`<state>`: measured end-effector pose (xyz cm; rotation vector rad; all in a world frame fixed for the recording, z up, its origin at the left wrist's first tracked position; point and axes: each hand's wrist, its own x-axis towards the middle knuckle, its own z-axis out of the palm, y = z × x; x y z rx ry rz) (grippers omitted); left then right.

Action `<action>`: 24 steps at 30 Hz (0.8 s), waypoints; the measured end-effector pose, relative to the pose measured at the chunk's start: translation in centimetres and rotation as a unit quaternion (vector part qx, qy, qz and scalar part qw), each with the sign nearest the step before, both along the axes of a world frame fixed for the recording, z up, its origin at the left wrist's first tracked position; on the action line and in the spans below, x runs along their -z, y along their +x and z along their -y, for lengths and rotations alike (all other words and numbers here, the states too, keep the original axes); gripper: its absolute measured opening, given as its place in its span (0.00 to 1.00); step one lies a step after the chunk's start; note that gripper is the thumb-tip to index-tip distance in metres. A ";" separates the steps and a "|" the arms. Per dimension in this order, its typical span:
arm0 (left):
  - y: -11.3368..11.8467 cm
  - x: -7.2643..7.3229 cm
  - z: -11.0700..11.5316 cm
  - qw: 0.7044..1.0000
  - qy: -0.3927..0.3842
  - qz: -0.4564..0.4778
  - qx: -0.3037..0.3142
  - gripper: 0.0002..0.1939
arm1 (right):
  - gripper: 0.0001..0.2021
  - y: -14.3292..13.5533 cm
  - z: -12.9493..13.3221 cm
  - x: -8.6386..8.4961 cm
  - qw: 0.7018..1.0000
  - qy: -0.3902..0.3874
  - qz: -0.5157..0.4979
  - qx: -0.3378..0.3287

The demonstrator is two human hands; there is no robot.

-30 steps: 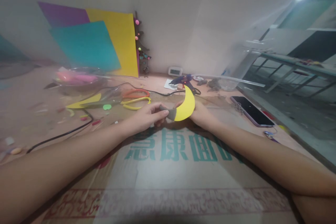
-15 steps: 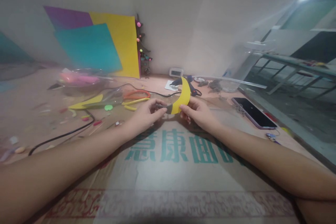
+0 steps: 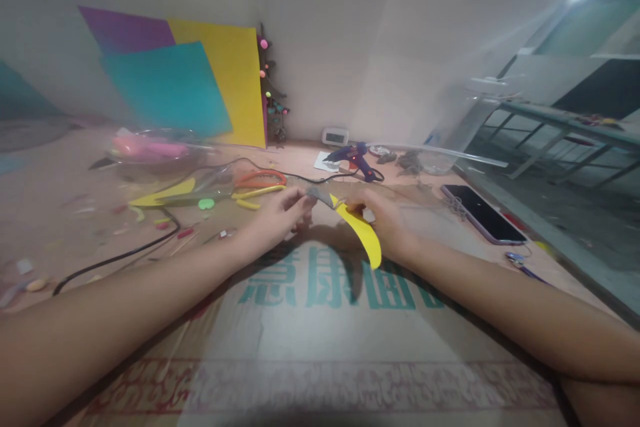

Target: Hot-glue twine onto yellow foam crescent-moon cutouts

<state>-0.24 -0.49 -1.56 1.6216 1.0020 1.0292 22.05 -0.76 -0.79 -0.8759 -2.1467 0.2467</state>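
Over the middle of the table, my left hand (image 3: 291, 210) pinches the end of a dark grey strip (image 3: 320, 196). My right hand (image 3: 383, 217) grips a curved yellow piece (image 3: 364, 233), like a crescent of craft foam or paper, near its upper end. Its pointed tip hangs down towards me. Grey strip and yellow piece meet between my hands; whether they are joined there I cannot tell. Beyond them lies a blue hot glue gun (image 3: 356, 159) with a small red light. Scissors (image 3: 260, 180) with orange handles are left of my left hand.
Purple, teal (image 3: 165, 90) and yellow sheets lean on the back wall beside a branch with coloured balls. A phone (image 3: 483, 213) lies at the right edge. A black cable (image 3: 125, 257), small scraps and a clear bag of pink things (image 3: 150, 147) are on the left.
The yellow piece has swung from curving upward to hanging down towards me. My right hand has turned with it and my left hand keeps hold of the grey end. The glue gun is more exposed.
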 end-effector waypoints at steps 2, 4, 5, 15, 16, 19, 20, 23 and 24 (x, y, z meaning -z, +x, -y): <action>0.0 -0.2 0.2 1.000 0.008 0.004 0.018 0.21 | 0.08 0.3 -0.3 0.2 0.999 0.030 0.028 0.004; 0.0 -0.5 0.5 0.999 0.019 0.011 0.027 0.24 | 0.05 0.5 -0.5 0.3 0.997 0.053 0.060 0.009; 0.0 -0.7 0.6 0.999 0.025 0.012 0.028 0.26 | 0.04 0.6 -0.6 0.3 0.995 0.068 0.072 0.009; 0.2 -1.5 1.0 0.997 0.013 -0.065 -0.040 0.14 | 0.05 0.1 -0.9 0.2 0.992 0.105 0.067 0.025; 0.1 -1.5 0.9 0.997 0.018 -0.064 -0.042 0.14 | 0.06 0.0 -0.9 0.2 0.994 0.095 0.045 0.035; 0.1 -1.4 0.9 0.997 0.024 -0.064 -0.040 0.14 | 0.15 -0.2 -0.9 0.1 0.999 0.015 0.004 0.049; 0.0 -1.4 0.8 0.997 0.024 -0.064 -0.039 0.14 | 0.18 -0.3 -0.9 -0.1 0.999 -0.023 0.000 0.044; 0.0 -1.1 0.6 0.998 0.019 -0.056 -0.037 0.15 | 0.20 -0.4 -0.9 -0.9 0.993 -0.116 0.011 0.028; 0.1 -1.0 0.6 0.998 0.017 -0.050 -0.034 0.15 | 0.19 -0.3 -0.9 -1.4 0.991 -0.132 0.017 0.033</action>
